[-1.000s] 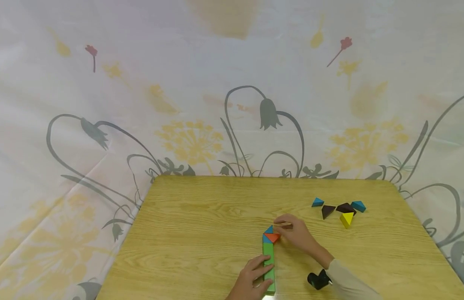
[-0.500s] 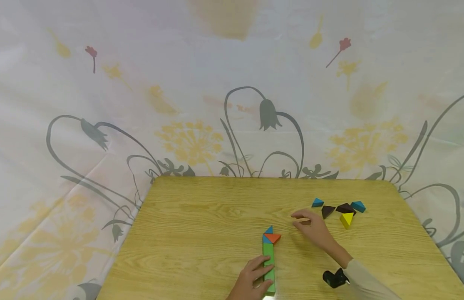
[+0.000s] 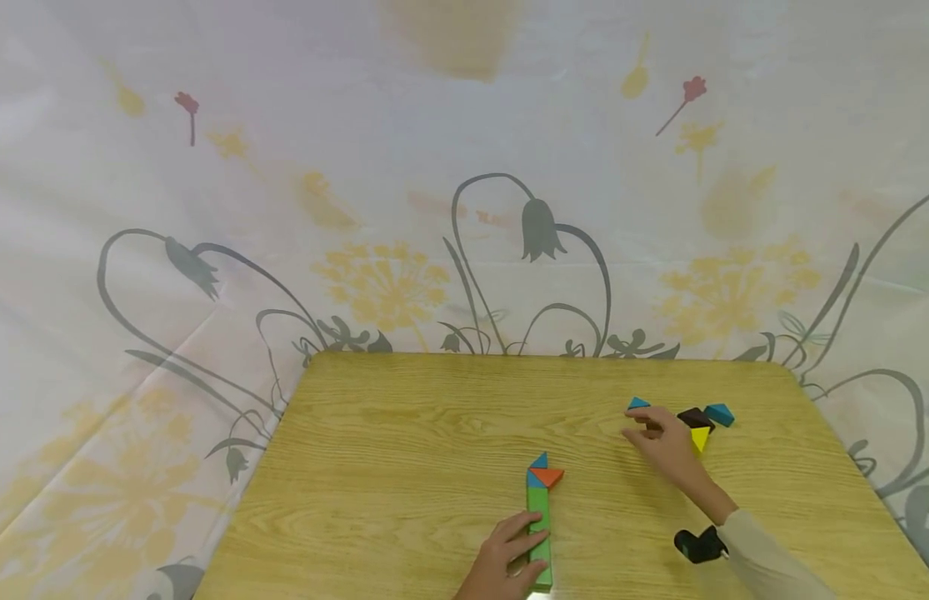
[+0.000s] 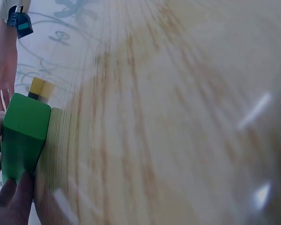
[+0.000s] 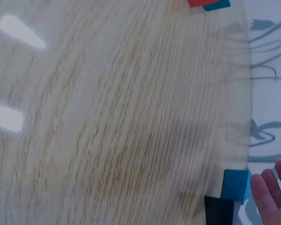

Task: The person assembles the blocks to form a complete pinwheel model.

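A row of green blocks (image 3: 538, 504) lies on the wooden table, topped at its far end by two blue triangular blocks (image 3: 540, 461) and an orange-red triangular block (image 3: 551, 477). Fingers and thumb of my left hand (image 3: 501, 558) grip the green row from its left side; the left wrist view shows them around the near green block (image 4: 25, 115). My right hand (image 3: 668, 450) hovers with loosely bent fingers, nothing between them, beside a small blue triangular block (image 3: 639, 402). In the right wrist view its fingers are near a blue block (image 5: 235, 185) and a dark block (image 5: 218, 210).
Behind the right hand lie a dark brown block (image 3: 695, 418), a yellow triangular block (image 3: 700, 438) and another blue block (image 3: 721, 413). A black wrist camera (image 3: 700, 545) sits by the right sleeve. A flower-patterned curtain (image 3: 389, 167) hangs behind the table (image 3: 404, 450).
My right hand has moved away from the orange-red block, rightward and back to the loose blocks, now covering one dark block. My left hand keeps its hold on the green row.
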### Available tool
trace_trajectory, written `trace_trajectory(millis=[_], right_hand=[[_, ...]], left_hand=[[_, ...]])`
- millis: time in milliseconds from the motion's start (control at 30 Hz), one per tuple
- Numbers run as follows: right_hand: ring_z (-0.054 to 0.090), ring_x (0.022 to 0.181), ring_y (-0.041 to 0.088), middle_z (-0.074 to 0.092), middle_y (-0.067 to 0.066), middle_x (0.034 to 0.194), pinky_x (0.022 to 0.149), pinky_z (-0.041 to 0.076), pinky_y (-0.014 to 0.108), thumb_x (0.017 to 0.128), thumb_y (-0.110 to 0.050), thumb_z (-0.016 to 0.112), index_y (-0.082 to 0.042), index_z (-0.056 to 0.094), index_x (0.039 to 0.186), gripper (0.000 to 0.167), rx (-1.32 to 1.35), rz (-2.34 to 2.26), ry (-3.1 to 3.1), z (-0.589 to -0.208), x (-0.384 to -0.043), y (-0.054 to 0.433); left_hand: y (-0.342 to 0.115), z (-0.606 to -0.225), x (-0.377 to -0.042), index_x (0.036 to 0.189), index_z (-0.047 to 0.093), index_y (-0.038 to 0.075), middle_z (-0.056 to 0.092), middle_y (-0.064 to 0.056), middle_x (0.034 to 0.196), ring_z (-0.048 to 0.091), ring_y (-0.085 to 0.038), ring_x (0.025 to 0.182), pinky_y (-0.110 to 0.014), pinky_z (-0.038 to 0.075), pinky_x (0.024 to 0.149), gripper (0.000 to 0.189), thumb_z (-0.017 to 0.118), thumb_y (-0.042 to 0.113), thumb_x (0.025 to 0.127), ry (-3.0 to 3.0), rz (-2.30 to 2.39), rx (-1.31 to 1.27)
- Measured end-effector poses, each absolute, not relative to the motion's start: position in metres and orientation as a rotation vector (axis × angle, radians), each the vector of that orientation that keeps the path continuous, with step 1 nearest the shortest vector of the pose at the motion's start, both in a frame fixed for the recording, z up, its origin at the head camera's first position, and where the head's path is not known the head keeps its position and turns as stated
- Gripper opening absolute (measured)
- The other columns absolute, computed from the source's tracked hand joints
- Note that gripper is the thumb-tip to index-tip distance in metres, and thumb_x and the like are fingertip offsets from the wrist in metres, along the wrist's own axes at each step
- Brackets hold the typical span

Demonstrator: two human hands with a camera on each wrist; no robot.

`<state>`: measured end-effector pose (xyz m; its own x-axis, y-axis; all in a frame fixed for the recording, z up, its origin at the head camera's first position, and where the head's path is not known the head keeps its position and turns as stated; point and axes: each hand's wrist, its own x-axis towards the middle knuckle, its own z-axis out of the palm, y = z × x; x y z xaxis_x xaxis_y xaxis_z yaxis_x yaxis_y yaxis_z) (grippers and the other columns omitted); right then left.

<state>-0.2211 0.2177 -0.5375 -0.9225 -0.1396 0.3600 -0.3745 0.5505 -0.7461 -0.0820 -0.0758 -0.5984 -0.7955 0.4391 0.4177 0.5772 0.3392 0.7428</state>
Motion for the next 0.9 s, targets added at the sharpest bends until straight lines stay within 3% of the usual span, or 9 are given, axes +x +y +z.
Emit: trace_trajectory(millis=[167,367,433,533,633,900], right_hand=[[0.057,0.093,0.039,0.059,0.022,0.107,0.071,0.048,0.011,0.083,-0.003,0.072,0.005,0.065,0.111,0.029,0.377,1.223,-2.562,-0.541,-0.228,0.236],[0.056,0.094,0.039,0.058,0.024,0.108,0.070,0.046,0.009,0.081,-0.002,0.073,0.007,0.064,0.111,0.033,0.354,1.181,-2.574,-0.547,-0.234,0.250],[0.056,0.094,0.040,0.057,0.025,0.108,0.071,0.050,0.015,0.081,-0.002,0.074,0.007,0.064,0.111,0.033,0.352,1.163,-2.581,-0.549,-0.235,0.253],[0.055,0.092,0.041,0.057,0.026,0.106,0.073,0.055,0.036,0.079,-0.001,0.075,0.008,0.064,0.110,0.034,0.358,1.123,-2.584,-0.551,-0.237,0.254],[0.054,0.092,0.043,0.057,0.028,0.104,0.073,0.051,0.054,0.076,0.002,0.076,0.009,0.064,0.108,0.034,0.368,1.078,-2.572,-0.552,-0.238,0.254],[0.055,0.090,0.041,0.058,0.027,0.100,0.074,0.048,0.056,0.073,0.001,0.079,0.009,0.067,0.101,0.032,0.332,1.034,-2.549,-0.560,-0.241,0.252]], left_hand=[[-0.076,-0.598,-0.082,0.125,0.060,0.000,0.048,-0.010,0.137,0.045,-0.028,0.124,-0.033,0.048,0.092,0.035,0.058,0.018,0.096,-2.443,-1.463,-0.939],[-0.076,-0.599,-0.082,0.125,0.060,-0.001,0.048,-0.011,0.137,0.045,-0.028,0.124,-0.033,0.048,0.092,0.035,0.058,0.017,0.095,-2.425,-1.449,-0.956],[-0.076,-0.598,-0.082,0.125,0.060,-0.001,0.048,-0.011,0.136,0.045,-0.028,0.124,-0.033,0.049,0.092,0.035,0.059,0.017,0.095,-2.424,-1.440,-0.961],[-0.076,-0.598,-0.082,0.125,0.060,-0.001,0.048,-0.011,0.137,0.045,-0.028,0.124,-0.034,0.048,0.092,0.035,0.058,0.017,0.095,-2.431,-1.441,-0.962],[-0.076,-0.598,-0.083,0.126,0.060,-0.001,0.048,-0.011,0.137,0.045,-0.028,0.125,-0.034,0.048,0.093,0.035,0.058,0.017,0.096,-2.440,-1.451,-0.959],[-0.076,-0.599,-0.083,0.126,0.059,0.000,0.047,-0.011,0.137,0.044,-0.028,0.125,-0.034,0.048,0.093,0.035,0.058,0.018,0.096,-2.438,-1.468,-0.952]])
